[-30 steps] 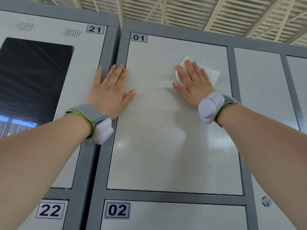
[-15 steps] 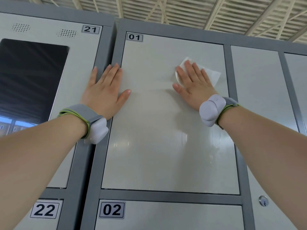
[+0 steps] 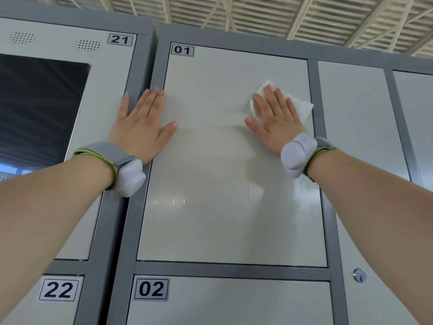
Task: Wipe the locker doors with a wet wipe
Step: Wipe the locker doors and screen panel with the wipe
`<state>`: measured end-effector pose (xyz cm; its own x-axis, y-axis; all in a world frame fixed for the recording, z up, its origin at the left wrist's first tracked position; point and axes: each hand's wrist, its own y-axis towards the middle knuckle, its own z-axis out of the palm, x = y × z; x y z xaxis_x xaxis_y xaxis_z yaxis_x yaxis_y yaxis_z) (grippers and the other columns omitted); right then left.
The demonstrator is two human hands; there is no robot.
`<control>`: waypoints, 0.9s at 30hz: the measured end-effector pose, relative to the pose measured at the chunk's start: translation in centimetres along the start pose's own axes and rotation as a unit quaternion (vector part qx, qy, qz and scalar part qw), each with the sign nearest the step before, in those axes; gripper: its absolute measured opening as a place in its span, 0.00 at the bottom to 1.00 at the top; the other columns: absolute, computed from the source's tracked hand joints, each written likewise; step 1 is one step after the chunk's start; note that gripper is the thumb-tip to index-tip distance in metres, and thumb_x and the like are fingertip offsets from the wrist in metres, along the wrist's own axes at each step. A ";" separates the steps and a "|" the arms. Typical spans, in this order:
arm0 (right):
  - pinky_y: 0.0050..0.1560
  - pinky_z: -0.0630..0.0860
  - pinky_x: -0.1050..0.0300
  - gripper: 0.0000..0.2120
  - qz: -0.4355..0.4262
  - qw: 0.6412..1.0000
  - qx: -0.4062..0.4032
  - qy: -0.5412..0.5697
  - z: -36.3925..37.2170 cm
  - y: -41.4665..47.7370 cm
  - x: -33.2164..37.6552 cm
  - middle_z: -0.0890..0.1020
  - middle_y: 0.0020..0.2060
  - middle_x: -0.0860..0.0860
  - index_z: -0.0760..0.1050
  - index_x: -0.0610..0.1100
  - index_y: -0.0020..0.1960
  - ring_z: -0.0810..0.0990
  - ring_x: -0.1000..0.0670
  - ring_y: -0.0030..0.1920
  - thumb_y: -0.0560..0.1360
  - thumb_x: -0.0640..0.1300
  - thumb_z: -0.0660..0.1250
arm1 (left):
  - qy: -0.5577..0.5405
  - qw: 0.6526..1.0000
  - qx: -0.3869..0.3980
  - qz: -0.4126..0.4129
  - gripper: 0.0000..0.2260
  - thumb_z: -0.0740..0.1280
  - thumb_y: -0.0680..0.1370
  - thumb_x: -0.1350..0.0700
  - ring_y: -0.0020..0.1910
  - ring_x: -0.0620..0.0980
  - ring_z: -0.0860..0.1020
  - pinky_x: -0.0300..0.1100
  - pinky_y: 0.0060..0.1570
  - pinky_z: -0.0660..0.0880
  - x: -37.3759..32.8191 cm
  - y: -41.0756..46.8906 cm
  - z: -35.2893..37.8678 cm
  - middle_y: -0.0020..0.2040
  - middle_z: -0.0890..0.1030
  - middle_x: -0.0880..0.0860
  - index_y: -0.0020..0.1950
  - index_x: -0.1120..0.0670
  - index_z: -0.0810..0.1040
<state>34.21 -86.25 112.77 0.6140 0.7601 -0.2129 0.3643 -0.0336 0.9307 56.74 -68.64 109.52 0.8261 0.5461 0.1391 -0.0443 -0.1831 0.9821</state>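
Right hand [image 3: 276,118], fingers flat, is pressing the wet wipe [image 3: 302,109] against door 01 [image 3: 222,184] upper right; unwiped panel is lying below-left.

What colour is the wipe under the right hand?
The wipe is white; head view shows it best.

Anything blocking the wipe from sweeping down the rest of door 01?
Nothing visible. The right hand presses the white wet wipe flat near the upper right of the pale grey locker door marked 01; the face below is bare and flat. The left hand rests across its left edge, aside from a downward path.
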 end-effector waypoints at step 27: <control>0.71 0.32 0.57 0.39 -0.056 0.998 0.005 0.002 0.1 -1.4 -2.7 0.42 0.77 0.50 0.45 0.49 0.78 0.38 0.50 0.76 0.73 0.69 0.38 | -0.003 0.999 -0.031 0.033 0.35 0.41 0.76 0.38 0.77 0.56 0.46 0.59 0.71 0.36 -4.8 -2.2 1.4 0.78 0.49 0.57 0.78 0.58 0.49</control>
<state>32.13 -88.35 112.01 0.5661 0.7621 -0.3142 0.4371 0.0456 0.8982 53.67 -71.99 106.54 0.8238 0.5292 0.2031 -0.1330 -0.1679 0.9768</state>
